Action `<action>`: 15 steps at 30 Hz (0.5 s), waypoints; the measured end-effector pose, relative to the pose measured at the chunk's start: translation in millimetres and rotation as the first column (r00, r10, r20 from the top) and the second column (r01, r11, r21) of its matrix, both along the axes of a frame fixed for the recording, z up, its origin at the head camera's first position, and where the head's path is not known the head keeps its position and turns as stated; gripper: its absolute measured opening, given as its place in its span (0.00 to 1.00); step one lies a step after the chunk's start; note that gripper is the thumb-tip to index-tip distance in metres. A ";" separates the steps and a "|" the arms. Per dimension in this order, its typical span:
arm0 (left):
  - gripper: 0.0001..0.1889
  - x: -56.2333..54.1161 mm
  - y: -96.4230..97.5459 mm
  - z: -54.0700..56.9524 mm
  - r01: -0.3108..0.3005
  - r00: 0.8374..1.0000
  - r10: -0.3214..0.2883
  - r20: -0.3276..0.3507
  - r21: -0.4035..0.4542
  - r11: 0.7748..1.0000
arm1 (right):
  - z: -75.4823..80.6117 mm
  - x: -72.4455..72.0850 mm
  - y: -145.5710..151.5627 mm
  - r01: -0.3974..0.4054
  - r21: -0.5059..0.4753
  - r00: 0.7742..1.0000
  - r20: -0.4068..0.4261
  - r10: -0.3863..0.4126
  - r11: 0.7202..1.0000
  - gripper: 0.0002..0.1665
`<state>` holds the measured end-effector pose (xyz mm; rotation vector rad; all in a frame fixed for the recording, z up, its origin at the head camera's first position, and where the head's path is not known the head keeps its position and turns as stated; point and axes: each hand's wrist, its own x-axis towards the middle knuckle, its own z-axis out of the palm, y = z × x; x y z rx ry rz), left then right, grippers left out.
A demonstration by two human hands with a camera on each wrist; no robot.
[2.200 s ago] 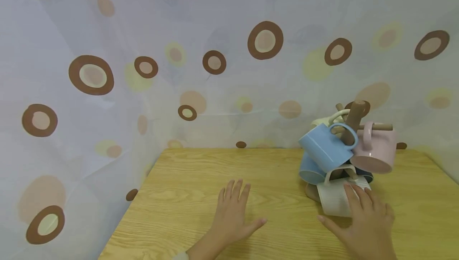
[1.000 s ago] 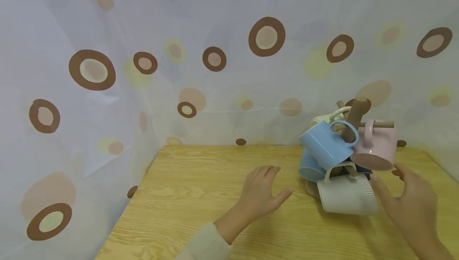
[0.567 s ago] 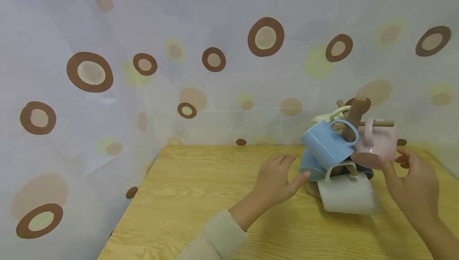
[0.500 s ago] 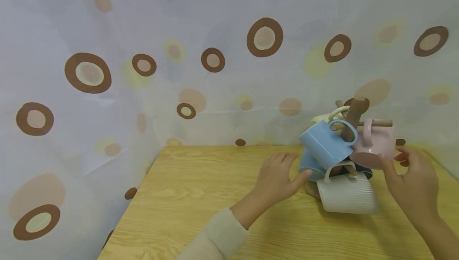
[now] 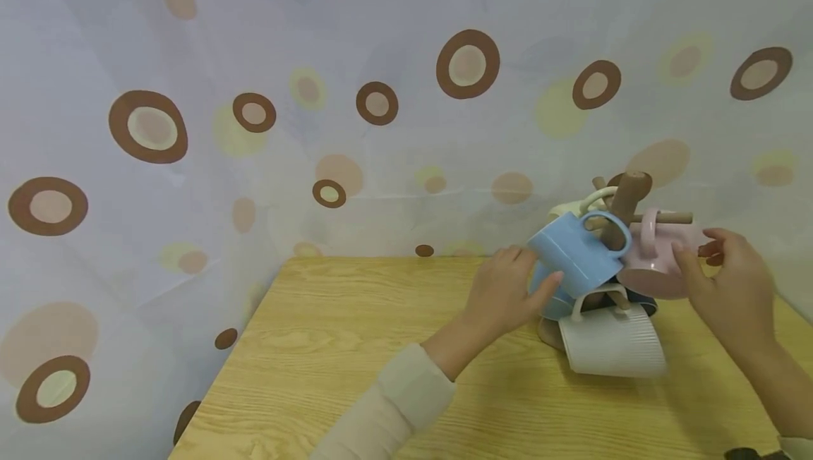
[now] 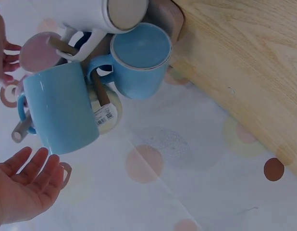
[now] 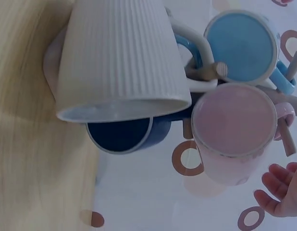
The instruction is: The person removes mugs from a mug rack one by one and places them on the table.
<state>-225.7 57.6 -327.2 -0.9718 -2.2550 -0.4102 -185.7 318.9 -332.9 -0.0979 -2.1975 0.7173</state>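
Observation:
A wooden mug tree (image 5: 629,195) bears several mugs at the table's right. My left hand (image 5: 504,291) is beside the upper light blue mug (image 5: 574,255); in the left wrist view its extended fingers (image 6: 40,166) lie right at that mug's edge. My right hand (image 5: 733,291) is at the right side of the pink mug (image 5: 663,255), thumb in front of it. The right wrist view shows the right fingers (image 7: 276,185) loosely bent, with a gap to the pink mug (image 7: 235,120). Neither hand grips anything.
A white ribbed mug (image 5: 612,343) hangs low at the front. Behind it are a second light blue mug (image 5: 557,307) and a dark blue mug (image 7: 122,134). A cream mug (image 5: 565,209) hangs at the back. The wooden table (image 5: 356,347) meets a dotted wall covering (image 5: 381,164).
My left hand has moved right and up to the upper light blue mug. My right hand has gone from over the white ribbed mug to the pink mug's right side, rising. The mugs hang as before.

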 end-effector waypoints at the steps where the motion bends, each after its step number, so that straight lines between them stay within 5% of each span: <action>1: 0.18 -0.6 1.4 1.8 -0.002 1.000 0.002 0.002 -0.005 1.000 | 2.0 -2.1 2.1 -0.002 0.009 1.000 0.010 0.002 1.000 0.29; 15: 0.18 -10.0 29.2 30.5 0.012 1.000 -0.011 0.020 -0.057 0.998 | 26.7 -26.1 17.2 -0.102 0.169 0.994 0.043 0.096 0.980 0.24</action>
